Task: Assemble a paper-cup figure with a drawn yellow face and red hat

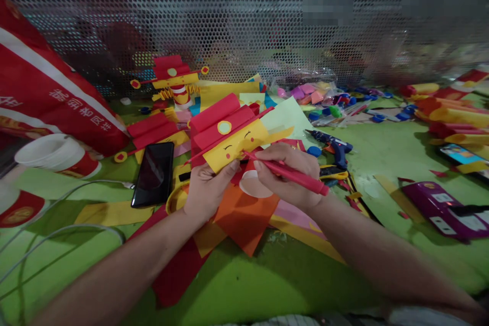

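Two forearms (148, 254), one pen (296, 177), one held figure (229, 135)

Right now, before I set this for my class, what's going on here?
A person's left hand holds a yellow paper face with a red paper hat. The right hand grips a slim red pen, its tip at the face, between two red cheek dots. Curved dark eyes already show. A similar red-and-yellow paper figure stands behind, to the left.

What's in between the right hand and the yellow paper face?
In the head view, the tip of the red pen, which the right hand holds up to the yellow paper face.
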Demonstrator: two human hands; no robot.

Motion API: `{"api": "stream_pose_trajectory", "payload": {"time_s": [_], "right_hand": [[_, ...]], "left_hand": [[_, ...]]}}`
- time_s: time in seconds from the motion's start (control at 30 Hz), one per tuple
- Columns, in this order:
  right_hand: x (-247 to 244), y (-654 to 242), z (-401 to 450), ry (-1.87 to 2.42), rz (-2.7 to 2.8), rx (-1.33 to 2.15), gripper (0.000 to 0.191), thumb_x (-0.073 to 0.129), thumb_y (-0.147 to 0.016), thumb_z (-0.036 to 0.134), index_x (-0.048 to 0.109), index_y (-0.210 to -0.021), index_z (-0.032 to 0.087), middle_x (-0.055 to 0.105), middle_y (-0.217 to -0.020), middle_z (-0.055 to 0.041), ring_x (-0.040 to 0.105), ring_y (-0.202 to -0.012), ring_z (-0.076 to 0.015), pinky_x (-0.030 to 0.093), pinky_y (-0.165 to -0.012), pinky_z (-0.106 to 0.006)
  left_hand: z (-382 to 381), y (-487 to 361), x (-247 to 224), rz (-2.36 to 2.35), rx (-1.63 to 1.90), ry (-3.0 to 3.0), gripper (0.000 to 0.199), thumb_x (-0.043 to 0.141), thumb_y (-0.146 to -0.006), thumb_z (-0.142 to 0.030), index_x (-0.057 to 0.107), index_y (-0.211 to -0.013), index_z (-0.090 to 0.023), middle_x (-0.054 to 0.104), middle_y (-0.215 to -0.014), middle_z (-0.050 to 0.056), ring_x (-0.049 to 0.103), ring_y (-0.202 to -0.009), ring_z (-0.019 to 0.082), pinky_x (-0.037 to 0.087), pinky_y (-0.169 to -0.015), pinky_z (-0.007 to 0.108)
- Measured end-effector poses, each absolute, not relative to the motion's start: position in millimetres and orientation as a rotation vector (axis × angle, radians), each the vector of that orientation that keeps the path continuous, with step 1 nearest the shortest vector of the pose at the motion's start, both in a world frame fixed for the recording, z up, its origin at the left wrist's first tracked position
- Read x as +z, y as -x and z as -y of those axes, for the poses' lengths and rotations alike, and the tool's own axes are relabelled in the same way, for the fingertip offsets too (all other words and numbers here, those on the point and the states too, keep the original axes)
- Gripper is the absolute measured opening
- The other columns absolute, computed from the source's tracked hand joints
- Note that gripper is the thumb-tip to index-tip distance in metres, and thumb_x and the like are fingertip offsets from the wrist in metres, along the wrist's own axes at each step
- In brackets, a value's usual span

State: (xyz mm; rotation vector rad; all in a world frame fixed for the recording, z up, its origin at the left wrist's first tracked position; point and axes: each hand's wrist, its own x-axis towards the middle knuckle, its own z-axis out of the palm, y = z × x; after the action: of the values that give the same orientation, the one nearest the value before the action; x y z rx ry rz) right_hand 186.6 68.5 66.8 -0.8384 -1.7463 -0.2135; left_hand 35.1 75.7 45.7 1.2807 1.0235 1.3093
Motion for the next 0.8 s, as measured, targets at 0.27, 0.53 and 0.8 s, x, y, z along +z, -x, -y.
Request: {"api": "stream_pose_trajectory", "payload": {"time_s": [0.27, 0.53, 0.8], "right_hand": [[64.8, -186.2, -67.0, 0.853, 1.767, -0.215, 0.009, 0.062, -0.073, 0.017, 0.057, -0.079, 0.022, 0.069, -0.065, 0.0013, 0.063, -0.051, -0.0103, 0.049, -0.046, -0.021], [65.0, -185.1, -66.7, 0.840, 1.771, -0.194, 0.011, 0.062, -0.073, 0.016, 0.057, -0.080, 0.022, 0.070, -0.067, 0.0008, 0.063, -0.054, -0.0100, 0.050, -0.048, -0.020], [64.3, -186.3, -67.7, 0.855, 1.767, -0.227, 0.009, 0.061, -0.073, 0.017, 0.057, -0.078, 0.023, 0.069, -0.065, 0.0014, 0.063, -0.052, -0.0107, 0.050, -0.047, -0.021]], "left_hand": [[-73.1, -35.3, 47.9, -1.009, 1.309, -1.277, 0.019, 0.069, -0.069, -0.038, 0.067, -0.066, -0.018, 0.067, -0.060, 0.002, 0.065, -0.073, 0.020, 0.053, -0.059, 0.028], [-72.6, -35.8, 49.6, -1.030, 1.306, -1.278, 0.019, 0.070, -0.067, -0.038, 0.066, -0.064, -0.019, 0.066, -0.058, 0.002, 0.066, -0.073, 0.021, 0.053, -0.057, 0.029], [-73.0, -35.5, 47.5, -1.055, 1.332, -1.300, 0.019, 0.071, -0.067, -0.038, 0.068, -0.067, -0.019, 0.068, -0.061, 0.002, 0.066, -0.073, 0.021, 0.054, -0.057, 0.030]]}}
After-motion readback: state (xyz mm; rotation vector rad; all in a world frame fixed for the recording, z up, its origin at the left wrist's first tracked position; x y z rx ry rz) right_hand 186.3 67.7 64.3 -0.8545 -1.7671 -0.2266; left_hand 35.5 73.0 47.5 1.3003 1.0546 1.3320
